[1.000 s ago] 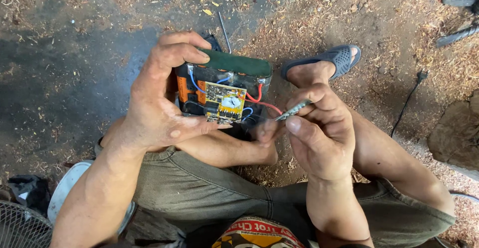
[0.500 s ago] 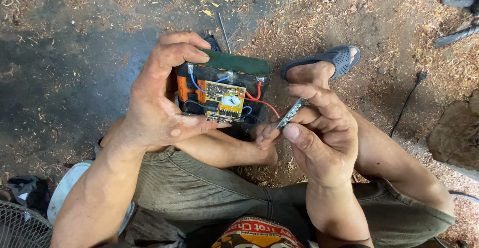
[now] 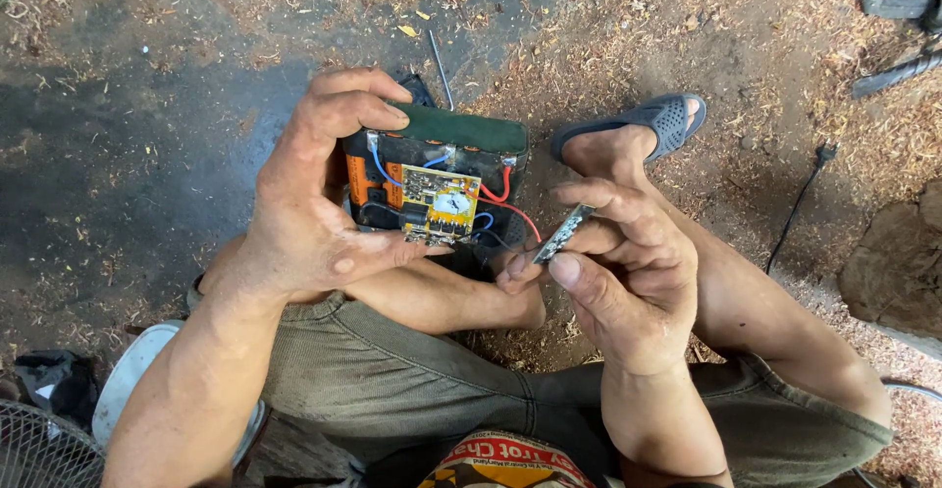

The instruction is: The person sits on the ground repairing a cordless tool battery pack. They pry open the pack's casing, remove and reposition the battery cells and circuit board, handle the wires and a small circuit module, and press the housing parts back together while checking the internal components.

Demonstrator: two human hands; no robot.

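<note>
The battery pack (image 3: 432, 179), judged dense, rigid and fragile at its board (image 3: 440, 204) and thin wires (image 3: 505, 202), is clasped edgewise by the left hand (image 3: 314, 204) above the lap, while a small metal strip (image 3: 563, 234) is pinched in the right hand (image 3: 628, 272).

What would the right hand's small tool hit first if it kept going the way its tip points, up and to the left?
Probably the red wire at the edge of the battery pack held in the left hand. The right hand aims its small tool there, though depth is unclear.
</note>
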